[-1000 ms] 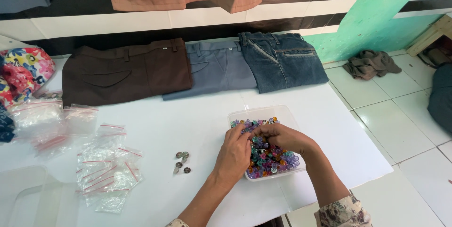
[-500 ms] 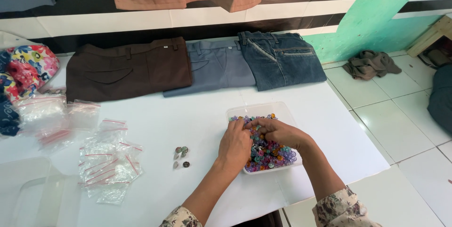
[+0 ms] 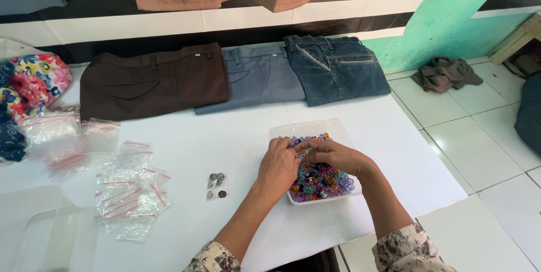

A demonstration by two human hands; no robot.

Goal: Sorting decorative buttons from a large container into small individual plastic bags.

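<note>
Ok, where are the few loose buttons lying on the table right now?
In the head view, the loose buttons lie on the white table, just left of the left hand, between the small plastic bags and the bead tray.

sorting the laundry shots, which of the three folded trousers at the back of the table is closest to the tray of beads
The dark blue denim pair, rightmost of the three, lies just behind the bead tray. The grey-blue pair sits in the middle; the brown pair is farthest left.
</note>
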